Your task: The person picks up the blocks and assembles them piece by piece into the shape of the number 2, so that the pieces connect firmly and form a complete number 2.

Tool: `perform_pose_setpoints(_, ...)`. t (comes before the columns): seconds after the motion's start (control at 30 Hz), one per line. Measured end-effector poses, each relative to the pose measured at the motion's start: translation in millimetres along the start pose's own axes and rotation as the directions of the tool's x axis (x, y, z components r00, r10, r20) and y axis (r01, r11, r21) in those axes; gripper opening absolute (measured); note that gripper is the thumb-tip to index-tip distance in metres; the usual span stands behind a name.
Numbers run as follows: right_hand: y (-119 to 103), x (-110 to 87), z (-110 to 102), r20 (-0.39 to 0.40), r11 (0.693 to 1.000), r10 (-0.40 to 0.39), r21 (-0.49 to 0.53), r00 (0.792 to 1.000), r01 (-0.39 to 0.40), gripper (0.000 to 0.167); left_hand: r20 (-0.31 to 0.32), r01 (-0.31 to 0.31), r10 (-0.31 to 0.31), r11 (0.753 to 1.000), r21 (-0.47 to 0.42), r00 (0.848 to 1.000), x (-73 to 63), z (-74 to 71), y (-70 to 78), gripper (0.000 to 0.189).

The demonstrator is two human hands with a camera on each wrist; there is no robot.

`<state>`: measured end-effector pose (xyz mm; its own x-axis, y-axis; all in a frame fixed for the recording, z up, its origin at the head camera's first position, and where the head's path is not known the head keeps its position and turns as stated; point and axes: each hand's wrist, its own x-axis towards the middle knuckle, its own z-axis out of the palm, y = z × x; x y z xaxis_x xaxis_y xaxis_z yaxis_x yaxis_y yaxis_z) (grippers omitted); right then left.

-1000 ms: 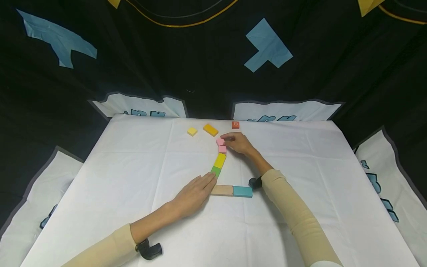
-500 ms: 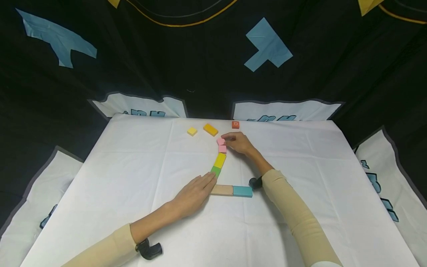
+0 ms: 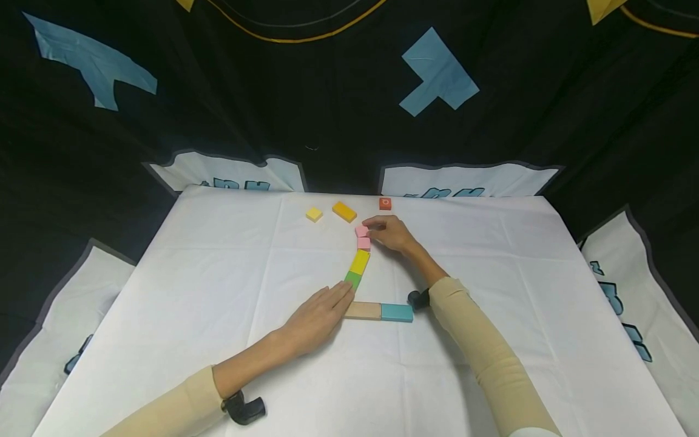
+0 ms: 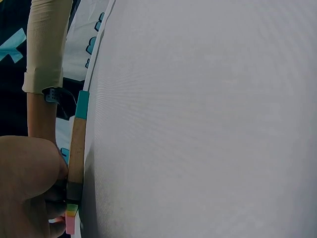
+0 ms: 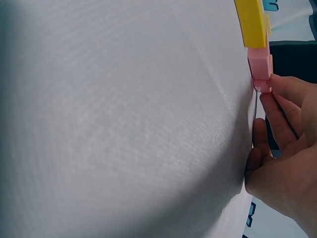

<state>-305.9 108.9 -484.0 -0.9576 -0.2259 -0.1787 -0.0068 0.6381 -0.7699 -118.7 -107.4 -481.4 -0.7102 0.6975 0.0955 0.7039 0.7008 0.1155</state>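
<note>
My right hand (image 3: 389,233) pinches a small pink block (image 3: 361,231) at the far end of a bent row of blocks. Behind it in the row come a second pink block (image 3: 363,243), a yellow block (image 3: 360,262) and a green block (image 3: 352,280). My left hand (image 3: 318,318) lies with extended fingers over the row's corner, its fingertips at the green block and the wood-coloured block (image 3: 364,311). A teal block (image 3: 397,313) adjoins the wooden one's right end. The left wrist view shows a dark block (image 4: 74,191) beside the wood-coloured block, mostly hidden from the head view.
Near the table's far edge lie a pale yellow block (image 3: 314,214), an orange-yellow block (image 3: 344,212) and a red-orange block (image 3: 385,204) with a round mark. White cloth (image 3: 180,315) covers the table, and a black curtain (image 3: 327,109) hangs behind it.
The far pink block has shifted very slightly to the right and turned a little in my right fingers. My left hand and the other blocks stay still.
</note>
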Motion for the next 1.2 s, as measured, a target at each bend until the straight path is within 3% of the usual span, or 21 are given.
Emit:
perform_pose_setpoints(0.2, 1, 0.9, -3, -0.010, 0.999, 0.003, 0.033, 1.000, -0.003, 0.036, -0.013, -0.007, 0.007, 1.000, 0.005, 1.000, 0.1, 0.2, 0.0, 0.049)
perform_pose_setpoints(0.43, 6, 7.8, -13, -0.095, 0.995, 0.006, 0.096, 0.995, 0.003, 0.035, -0.017, -0.015, 0.015, 1.000, 0.019, 1.000, 0.2, 0.9, -1.1, 0.048)
perform_pose_setpoints(0.77, 20, 18.8, -27, -0.254, 0.992, 0.099, 0.098, 0.962, -0.076, 0.044, -0.017, -0.020, 0.020, 1.000, 0.015, 1.000, -0.2, 1.5, -1.1, 0.048)
perform_pose_setpoints(1.2, 14, 26.8, -33, -0.183, 0.997, 0.078, -0.009, 0.980, -0.081, 0.053, -0.018, -0.013, 0.013, 1.000, 0.023, 1.000, -2.1, 1.9, -1.1, 0.049)
